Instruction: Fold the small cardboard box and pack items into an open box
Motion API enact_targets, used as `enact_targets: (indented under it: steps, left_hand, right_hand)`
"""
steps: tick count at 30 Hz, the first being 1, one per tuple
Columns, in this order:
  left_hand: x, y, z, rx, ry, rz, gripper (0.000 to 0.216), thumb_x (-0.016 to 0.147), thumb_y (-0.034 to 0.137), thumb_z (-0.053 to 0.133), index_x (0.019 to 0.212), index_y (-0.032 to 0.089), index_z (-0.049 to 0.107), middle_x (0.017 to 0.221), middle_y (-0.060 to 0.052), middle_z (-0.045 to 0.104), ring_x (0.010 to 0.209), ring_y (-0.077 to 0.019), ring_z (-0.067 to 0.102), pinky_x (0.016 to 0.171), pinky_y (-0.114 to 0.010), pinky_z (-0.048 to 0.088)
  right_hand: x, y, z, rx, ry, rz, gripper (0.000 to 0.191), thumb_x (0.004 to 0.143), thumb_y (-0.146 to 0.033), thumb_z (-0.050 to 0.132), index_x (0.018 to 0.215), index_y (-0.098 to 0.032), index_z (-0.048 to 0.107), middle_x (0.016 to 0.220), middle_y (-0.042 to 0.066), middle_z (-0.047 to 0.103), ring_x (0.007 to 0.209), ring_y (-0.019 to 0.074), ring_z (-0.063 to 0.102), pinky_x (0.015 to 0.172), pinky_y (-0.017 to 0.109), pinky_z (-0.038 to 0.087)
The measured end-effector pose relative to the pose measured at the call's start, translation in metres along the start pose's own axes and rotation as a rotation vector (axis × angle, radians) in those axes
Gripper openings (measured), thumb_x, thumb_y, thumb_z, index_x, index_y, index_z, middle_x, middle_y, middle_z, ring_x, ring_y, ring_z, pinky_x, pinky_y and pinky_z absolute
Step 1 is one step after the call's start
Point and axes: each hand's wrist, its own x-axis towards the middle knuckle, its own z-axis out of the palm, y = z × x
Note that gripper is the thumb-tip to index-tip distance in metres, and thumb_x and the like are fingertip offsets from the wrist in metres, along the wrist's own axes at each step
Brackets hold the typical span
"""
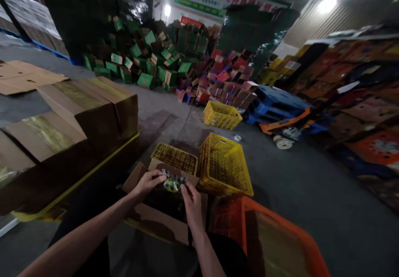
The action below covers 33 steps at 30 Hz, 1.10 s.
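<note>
Between my two hands a small clear plastic packet with yellow-green and dark contents is held over an open cardboard box. My left hand pinches its left end, fingers closed. At its right end, my right hand grips with thumb and fingers. What exactly the packet contains is too blurred to tell. The inside of the box below is dark, and its contents are hard to make out. Its flaps are folded outward.
A yellow crate stands right of the box, with an orange crate nearer me. Taped cartons sit at the left. Beyond are another yellow crate, heaped green boxes, blue pallets and an orange pallet jack.
</note>
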Motion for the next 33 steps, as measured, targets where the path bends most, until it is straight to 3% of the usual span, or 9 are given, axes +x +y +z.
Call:
enact_targets:
  steps: [6,17,21,25,29,33]
  left_hand:
    - [0.015,-0.009,0.000,0.225,0.147,0.066,0.043,0.080,0.057,0.067,0.068,0.016,0.059,0.061,0.004,0.052,0.057,-0.0100,0.044,0.054,-0.021,0.032]
    - [0.020,-0.010,-0.012,0.757,0.253,0.197,0.039,0.091,0.051,0.051,0.072,0.019,0.064,0.068,0.000,0.064,0.066,-0.0145,0.056,0.064,-0.024,0.037]
    - [0.017,-0.010,-0.015,0.799,0.260,0.207,0.039,0.091,0.052,0.051,0.070,0.021,0.061,0.065,0.000,0.062,0.065,-0.0150,0.056,0.063,-0.024,0.037]
    - [0.016,-0.012,-0.015,0.773,0.240,0.198,0.041,0.092,0.053,0.050,0.069,0.020,0.058,0.061,0.003,0.057,0.060,-0.0130,0.052,0.059,-0.023,0.035]
    - [0.016,-0.012,-0.012,0.746,0.245,0.193,0.038,0.093,0.052,0.049,0.073,0.021,0.058,0.063,0.003,0.057,0.060,-0.0131,0.053,0.061,-0.023,0.037]
    - [0.015,-0.008,-0.011,0.743,0.277,0.230,0.034,0.095,0.047,0.046,0.078,0.021,0.059,0.069,0.001,0.062,0.068,-0.0151,0.058,0.066,-0.024,0.040]
  right_hand:
    - [0.015,0.012,-0.004,-0.032,-0.053,0.083,0.036,0.087,-0.052,0.063,0.099,-0.022,0.078,0.093,0.005,0.077,0.088,0.0263,0.070,0.076,0.032,0.055]
    - [0.014,0.006,0.002,-0.130,-0.025,-0.028,0.038,0.088,-0.054,0.059,0.099,-0.021,0.074,0.090,0.007,0.076,0.080,0.0243,0.068,0.069,0.030,0.053]
    - [0.009,0.004,0.001,-0.377,-0.028,-0.108,0.037,0.094,-0.053,0.052,0.085,-0.022,0.069,0.067,0.003,0.068,0.057,0.0178,0.061,0.055,0.025,0.042]
    - [0.010,0.007,-0.002,-0.514,-0.020,-0.176,0.038,0.097,-0.051,0.047,0.084,-0.023,0.068,0.069,0.004,0.069,0.057,0.0175,0.062,0.056,0.025,0.039]
    - [0.013,0.007,-0.004,-0.540,-0.030,-0.184,0.037,0.097,-0.051,0.046,0.084,-0.023,0.068,0.067,0.003,0.068,0.054,0.0170,0.060,0.056,0.025,0.038]
    - [0.015,-0.002,-0.008,-0.391,-0.119,-0.144,0.035,0.095,-0.051,0.050,0.081,-0.023,0.066,0.065,0.000,0.062,0.056,0.0159,0.056,0.055,0.024,0.039]
